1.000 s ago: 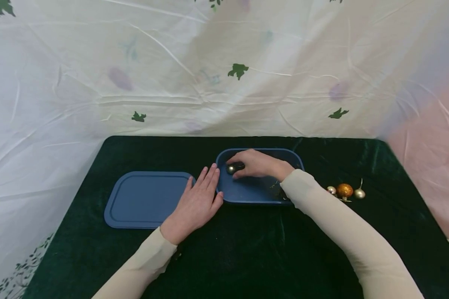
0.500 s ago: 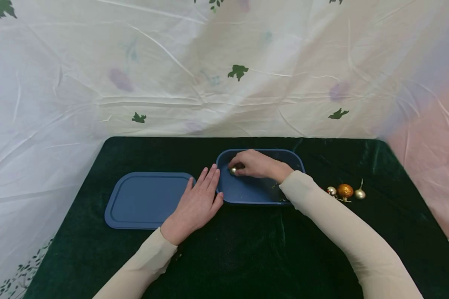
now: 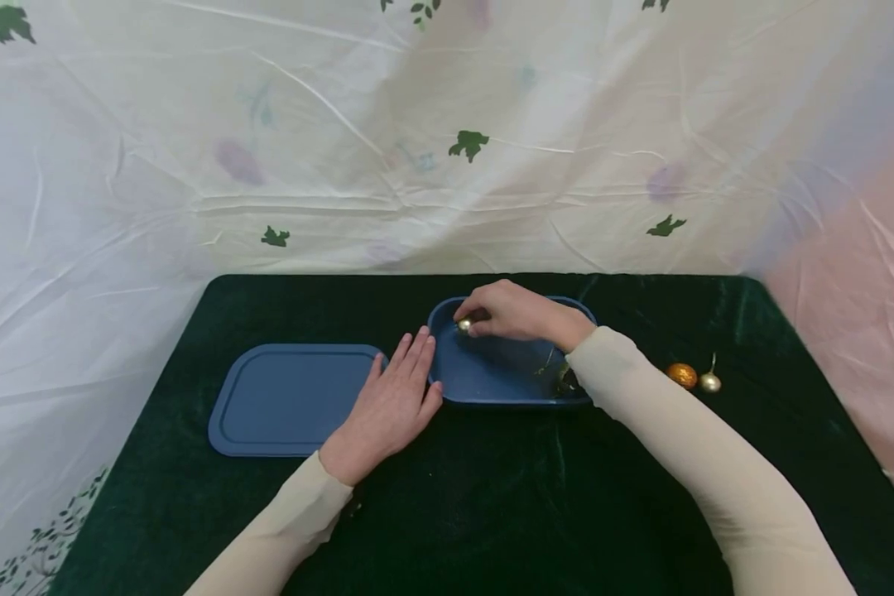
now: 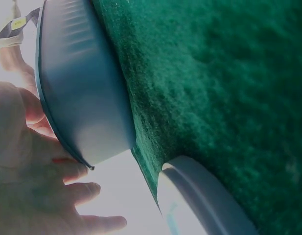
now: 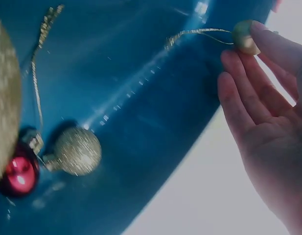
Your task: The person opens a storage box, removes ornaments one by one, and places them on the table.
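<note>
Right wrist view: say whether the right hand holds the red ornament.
No, the right hand pinches a gold ornament; the red ornament lies apart.

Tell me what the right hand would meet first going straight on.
Pointing left in the head view, the right hand, pinching a gold ball, would likely meet the left wall of the blue box first, though depth is unclear.

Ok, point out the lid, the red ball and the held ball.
Lid [image 3: 290, 401], head view, middle of its top.
Red ball [image 5: 22, 172], right wrist view, middle of its visible side.
Held ball [image 5: 242, 36], right wrist view, its uncovered side.
</note>
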`<state>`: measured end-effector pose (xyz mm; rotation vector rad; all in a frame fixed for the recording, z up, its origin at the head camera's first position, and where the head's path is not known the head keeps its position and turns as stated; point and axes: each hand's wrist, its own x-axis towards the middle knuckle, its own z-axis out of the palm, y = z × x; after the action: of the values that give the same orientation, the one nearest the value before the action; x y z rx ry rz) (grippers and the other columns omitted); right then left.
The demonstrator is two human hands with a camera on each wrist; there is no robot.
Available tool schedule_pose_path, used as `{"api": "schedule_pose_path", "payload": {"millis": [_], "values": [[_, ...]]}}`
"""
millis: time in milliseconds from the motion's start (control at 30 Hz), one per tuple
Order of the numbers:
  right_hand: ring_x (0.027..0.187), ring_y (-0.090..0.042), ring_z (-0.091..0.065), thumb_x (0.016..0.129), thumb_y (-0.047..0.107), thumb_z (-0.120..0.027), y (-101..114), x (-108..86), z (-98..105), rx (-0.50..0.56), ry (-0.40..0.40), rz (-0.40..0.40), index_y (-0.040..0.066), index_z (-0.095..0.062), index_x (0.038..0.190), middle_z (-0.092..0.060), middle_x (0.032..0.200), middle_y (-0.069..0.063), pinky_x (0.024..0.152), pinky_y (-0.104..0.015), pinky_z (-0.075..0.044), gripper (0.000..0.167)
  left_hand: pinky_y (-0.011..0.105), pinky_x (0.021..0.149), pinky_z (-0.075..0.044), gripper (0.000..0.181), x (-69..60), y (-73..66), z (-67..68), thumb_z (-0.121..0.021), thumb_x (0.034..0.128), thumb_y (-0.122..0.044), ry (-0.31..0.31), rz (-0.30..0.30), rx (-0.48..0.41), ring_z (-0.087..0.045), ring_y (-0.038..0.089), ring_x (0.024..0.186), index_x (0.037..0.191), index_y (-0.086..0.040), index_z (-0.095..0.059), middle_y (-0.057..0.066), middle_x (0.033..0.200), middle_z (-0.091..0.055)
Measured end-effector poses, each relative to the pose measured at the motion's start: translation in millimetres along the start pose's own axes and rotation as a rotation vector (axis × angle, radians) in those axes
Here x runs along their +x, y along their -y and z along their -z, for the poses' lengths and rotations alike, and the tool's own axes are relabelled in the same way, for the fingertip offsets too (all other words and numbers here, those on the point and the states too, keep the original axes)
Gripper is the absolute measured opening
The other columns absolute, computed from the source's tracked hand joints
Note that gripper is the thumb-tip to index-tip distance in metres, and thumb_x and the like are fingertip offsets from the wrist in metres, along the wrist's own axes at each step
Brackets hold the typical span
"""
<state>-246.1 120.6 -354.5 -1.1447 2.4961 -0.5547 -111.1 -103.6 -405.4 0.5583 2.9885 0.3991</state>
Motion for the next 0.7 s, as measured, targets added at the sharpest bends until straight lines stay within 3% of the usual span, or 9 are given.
{"api": "schedule_pose_path", "payload": {"millis": [400,700], "values": [[0.106,-0.017,-0.067,0.100,0.020,-0.071,12.8,-26.9,24.1,0.009,-0.087,-0.012,0.010,-0.069,0.134,-0.070,0.124,-0.005,0.092,-0.038,-0.056,0.036,0.068,0.120,-0.019,0.069,1.5,0.0,1.0,-0.041,0.1101,-0.044,0.005,0.015,-0.005,-0.012,0.030,0.159,0.166,-0.010,-0.020,0.004,0.173,-0.007],[0.111,-0.019,-0.066,0.100,0.021,-0.072,13.6,-54.0,28.0,0.036,-0.187,0.010,0.011,-0.069,0.135,-0.070,0.128,-0.005,0.094,-0.044,-0.056,0.037,0.067,0.120,-0.019,0.068,0.6,-1.8,-0.7,-0.041,0.1101,-0.043,-0.002,0.009,-0.003,-0.014,0.031,0.158,0.166,-0.009,-0.021,0.005,0.173,-0.007]]}}
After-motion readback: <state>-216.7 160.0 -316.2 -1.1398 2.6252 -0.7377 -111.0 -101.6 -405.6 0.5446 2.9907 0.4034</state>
